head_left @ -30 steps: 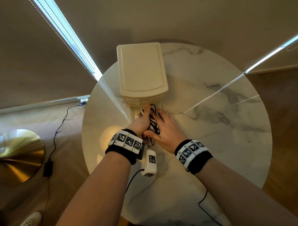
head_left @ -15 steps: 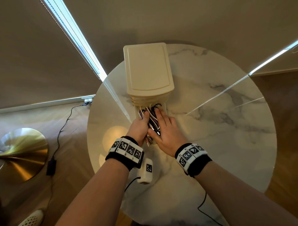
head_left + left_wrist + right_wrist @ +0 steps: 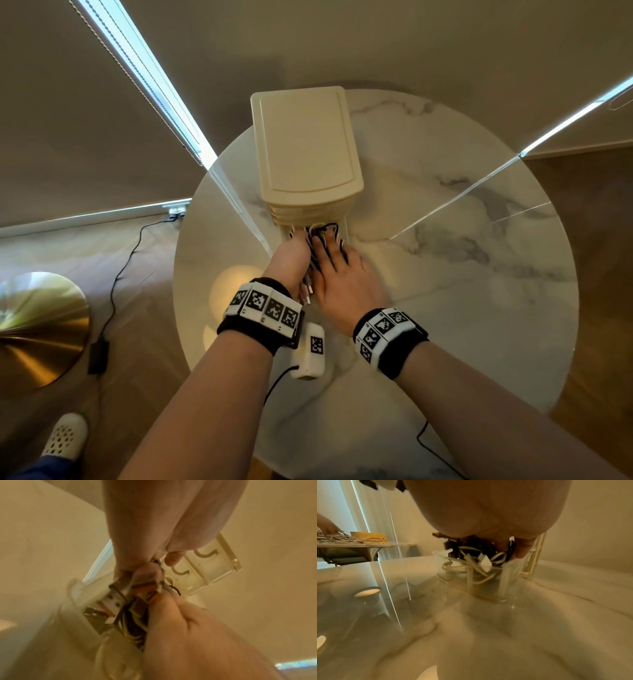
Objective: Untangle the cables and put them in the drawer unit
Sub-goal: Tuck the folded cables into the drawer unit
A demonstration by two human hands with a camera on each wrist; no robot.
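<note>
Left grip (image 3: pixel 291 260), right grip (image 3: pixel 344 279) side by side, stretched forward; right fingers (image 3: pixel 323 248) straight, spread.

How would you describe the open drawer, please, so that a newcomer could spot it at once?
On the round marble table stands a cream drawer unit. From its near side, below the shut drawers, one clear drawer juts out, holding black and white cables. It alone is pulled out.

Dim warm light, glaring window strips, blurred wrist views
</note>
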